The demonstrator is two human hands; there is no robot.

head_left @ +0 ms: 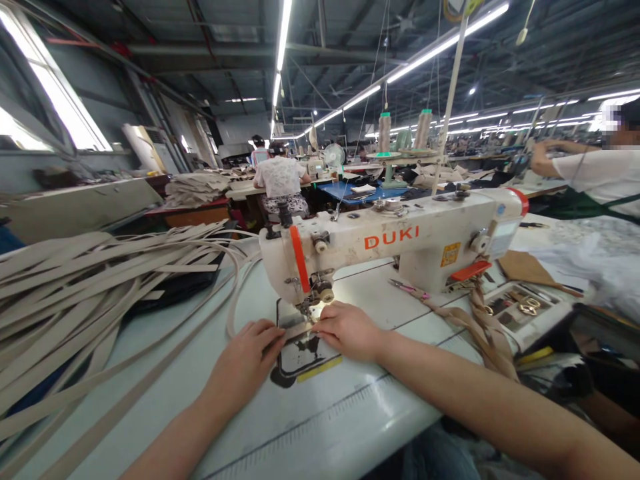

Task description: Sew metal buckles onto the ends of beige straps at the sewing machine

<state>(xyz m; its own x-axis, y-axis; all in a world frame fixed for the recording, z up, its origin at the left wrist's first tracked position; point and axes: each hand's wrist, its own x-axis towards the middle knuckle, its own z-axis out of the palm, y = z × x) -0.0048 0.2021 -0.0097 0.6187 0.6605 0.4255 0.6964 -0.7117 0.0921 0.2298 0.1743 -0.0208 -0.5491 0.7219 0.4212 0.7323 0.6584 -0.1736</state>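
A white sewing machine [360,233] with orange trim stands on the pale table, its small lamp lighting the needle area. A short stretch of beige strip [299,331] lies across the metal needle plate [300,357]. My left hand [253,353] pinches the strip's left part, fingers pressed together just left of the presser foot. Close to the needle, my right hand [350,330] has its fingers closed on the strip's right part. The fingertips hide the strip's ends. More beige strips [165,360] curve over the table at the left.
Pink-handled snippers [407,288] lie behind the right forearm. An open tray [525,310] of small tools and a twisted cloth [493,333] are at the right. Thread cones [384,137] stand behind the machine. Other people sit farther back and at the far right.
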